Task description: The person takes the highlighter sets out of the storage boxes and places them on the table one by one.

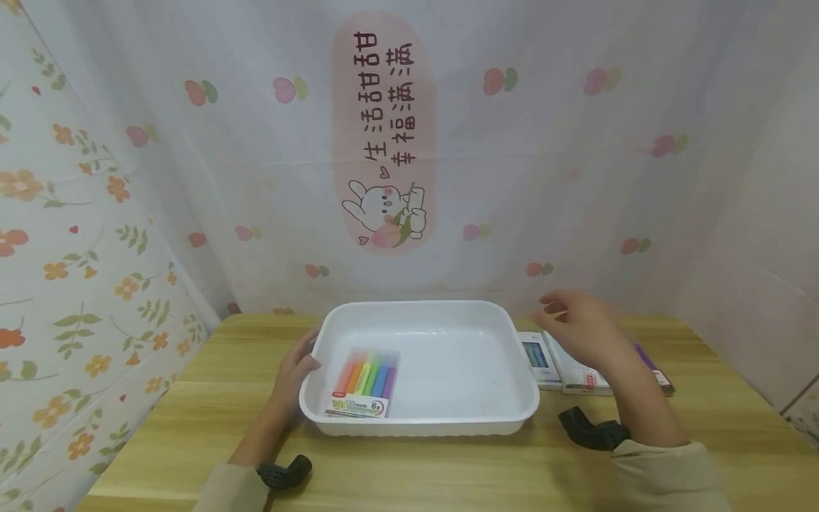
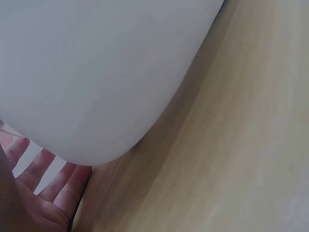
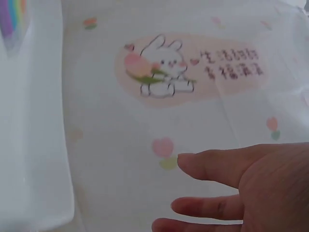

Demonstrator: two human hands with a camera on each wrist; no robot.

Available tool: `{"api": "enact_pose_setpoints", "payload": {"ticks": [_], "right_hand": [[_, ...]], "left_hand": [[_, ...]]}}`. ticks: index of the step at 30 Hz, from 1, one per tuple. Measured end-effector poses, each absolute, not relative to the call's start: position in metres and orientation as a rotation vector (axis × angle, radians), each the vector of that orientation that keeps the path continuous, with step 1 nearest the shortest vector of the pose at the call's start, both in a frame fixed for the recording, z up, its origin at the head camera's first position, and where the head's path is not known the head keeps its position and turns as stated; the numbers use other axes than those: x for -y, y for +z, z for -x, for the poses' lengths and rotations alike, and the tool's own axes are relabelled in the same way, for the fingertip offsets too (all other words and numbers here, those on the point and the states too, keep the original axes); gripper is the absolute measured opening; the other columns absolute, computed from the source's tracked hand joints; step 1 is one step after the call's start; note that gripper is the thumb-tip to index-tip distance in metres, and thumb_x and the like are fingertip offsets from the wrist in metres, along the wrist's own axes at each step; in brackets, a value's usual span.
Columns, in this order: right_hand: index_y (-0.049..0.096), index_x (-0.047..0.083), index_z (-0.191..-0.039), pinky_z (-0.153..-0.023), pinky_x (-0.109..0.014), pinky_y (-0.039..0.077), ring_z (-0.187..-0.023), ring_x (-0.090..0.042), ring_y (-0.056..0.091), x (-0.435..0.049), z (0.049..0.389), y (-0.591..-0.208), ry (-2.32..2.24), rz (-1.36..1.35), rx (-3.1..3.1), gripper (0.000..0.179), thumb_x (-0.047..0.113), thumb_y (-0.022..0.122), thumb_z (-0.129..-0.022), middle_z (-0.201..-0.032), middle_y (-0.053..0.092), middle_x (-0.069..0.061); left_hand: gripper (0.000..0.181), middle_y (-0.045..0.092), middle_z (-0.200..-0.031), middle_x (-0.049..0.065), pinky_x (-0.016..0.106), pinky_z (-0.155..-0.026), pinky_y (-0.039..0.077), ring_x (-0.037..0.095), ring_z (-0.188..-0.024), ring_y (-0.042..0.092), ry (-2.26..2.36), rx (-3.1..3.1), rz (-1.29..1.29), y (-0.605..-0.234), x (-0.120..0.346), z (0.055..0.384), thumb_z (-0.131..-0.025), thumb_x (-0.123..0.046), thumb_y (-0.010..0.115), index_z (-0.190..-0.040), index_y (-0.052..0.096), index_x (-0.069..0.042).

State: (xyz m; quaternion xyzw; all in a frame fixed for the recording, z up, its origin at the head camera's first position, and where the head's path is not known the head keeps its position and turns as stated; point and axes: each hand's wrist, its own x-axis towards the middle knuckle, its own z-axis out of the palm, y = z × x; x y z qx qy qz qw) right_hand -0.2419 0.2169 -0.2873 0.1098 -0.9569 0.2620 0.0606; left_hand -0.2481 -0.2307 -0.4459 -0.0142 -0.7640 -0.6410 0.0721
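Note:
A white plastic tray (image 1: 448, 377) stands on the table. Inside it at the left lies a clear pack of colored highlighters (image 1: 367, 380). My left hand (image 1: 296, 366) is at the tray's left side, thumb by the rim; in the left wrist view its fingers (image 2: 36, 169) look straight and spread against the outer wall. My right hand (image 1: 579, 327) hovers past the tray's right end with nothing in it, thumb and fingers extended and apart in the right wrist view. Below it lie a white box with a window showing blue items (image 1: 537, 361) and a white pack with a red label (image 1: 589, 380).
Something with a purple edge (image 1: 646, 357) lies at the right of the packs, partly hidden by my right forearm. The wooden table (image 1: 416, 473) backs onto a printed curtain (image 1: 256, 178). A flowered cloth (image 1: 96, 284) hangs at the left. Dark wrist mounts (image 1: 591, 430) sit on both forearms.

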Motion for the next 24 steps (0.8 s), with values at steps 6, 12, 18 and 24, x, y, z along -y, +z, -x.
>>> {"api": "enact_pose_setpoints", "payload": {"ticks": [6,12,18,24], "right_hand": [[0.058,0.002,-0.136,-0.087,-0.059,0.059,-0.117,-0.045,0.065,-0.188,0.239,-0.28,0.9,-0.398,2.857,0.054,0.042,0.057,-0.099,-0.131,0.066,-0.025],[0.059,0.006,-0.136,-0.09,-0.056,0.058,-0.119,-0.041,0.065,-0.161,0.239,-0.27,0.991,-0.454,2.821,0.052,0.042,0.059,-0.099,-0.131,0.067,-0.021],[0.059,0.01,-0.137,-0.094,-0.056,0.057,-0.121,-0.038,0.064,-0.135,0.242,-0.273,1.102,-0.463,2.789,0.05,0.043,0.059,-0.099,-0.133,0.066,-0.017],[0.059,0.012,-0.137,-0.095,-0.049,0.058,-0.119,-0.033,0.066,-0.098,0.254,-0.298,1.247,-0.529,2.783,0.048,0.04,0.062,-0.097,-0.13,0.067,-0.013]], "left_hand": [[0.061,0.034,-0.164,0.016,0.057,-0.111,0.045,0.044,-0.146,0.04,-1.919,2.307,0.039,-0.447,0.23,0.247,-0.096,-0.01,0.043,-0.156,0.036,-0.021],[0.062,0.035,-0.164,0.015,0.057,-0.111,0.046,0.043,-0.146,0.042,-1.921,2.308,0.031,-0.446,0.231,0.248,-0.097,-0.012,0.043,-0.156,0.036,-0.024],[0.062,0.035,-0.164,0.016,0.057,-0.112,0.044,0.043,-0.146,0.041,-1.921,2.303,0.028,-0.446,0.23,0.248,-0.096,-0.009,0.042,-0.156,0.036,-0.022],[0.062,0.034,-0.164,0.016,0.046,-0.108,0.05,0.041,-0.145,0.043,-1.952,2.289,0.008,-0.443,0.227,0.246,-0.095,-0.01,0.043,-0.156,0.036,-0.021]]}}
